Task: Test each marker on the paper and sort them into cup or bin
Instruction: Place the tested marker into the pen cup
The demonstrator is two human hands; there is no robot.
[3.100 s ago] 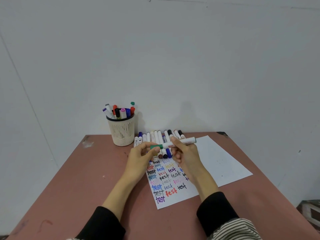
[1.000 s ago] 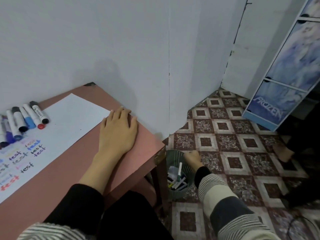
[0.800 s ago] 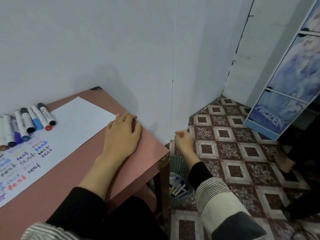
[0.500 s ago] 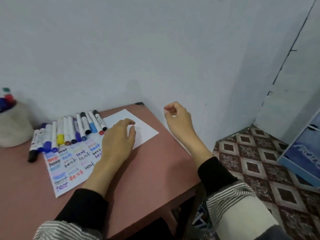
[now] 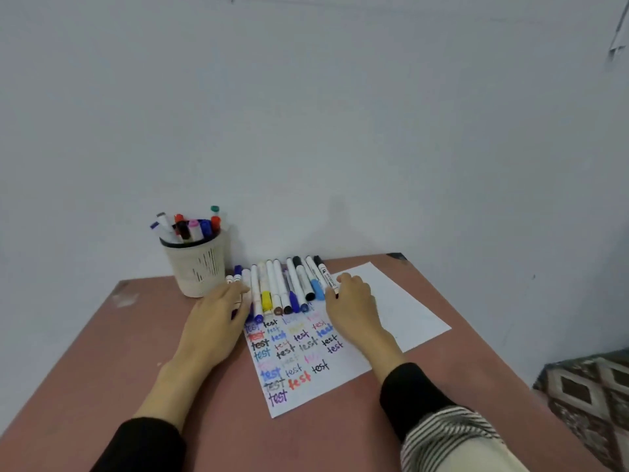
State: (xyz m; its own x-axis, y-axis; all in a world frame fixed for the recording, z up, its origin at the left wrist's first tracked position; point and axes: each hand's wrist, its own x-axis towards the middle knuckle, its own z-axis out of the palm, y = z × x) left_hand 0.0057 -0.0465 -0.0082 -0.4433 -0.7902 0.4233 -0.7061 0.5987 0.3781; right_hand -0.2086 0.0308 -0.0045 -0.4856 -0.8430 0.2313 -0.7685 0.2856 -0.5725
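A row of markers (image 5: 282, 284) lies on the pink table (image 5: 102, 369) at the top edge of a white paper (image 5: 401, 311) covered with coloured "test" words. My right hand (image 5: 354, 311) reaches the row's right end; its thumb and forefinger pinch the lower end of the rightmost marker (image 5: 324, 272), which still lies flat. My left hand (image 5: 214, 325) rests palm down beside the paper, its relaxed fingers lying over the leftmost markers. A white mesh cup (image 5: 197, 270) with several markers stands at the back left. The bin is out of view.
A plain wall runs right behind the table. The table's right edge drops to a patterned tile floor (image 5: 585, 396) at the lower right. The paper's right half is blank.
My view swung back from the floor bin to the table. My right hand, empty after the bin, came over to the row's right end. My left hand slid from the paper's right side to its left.
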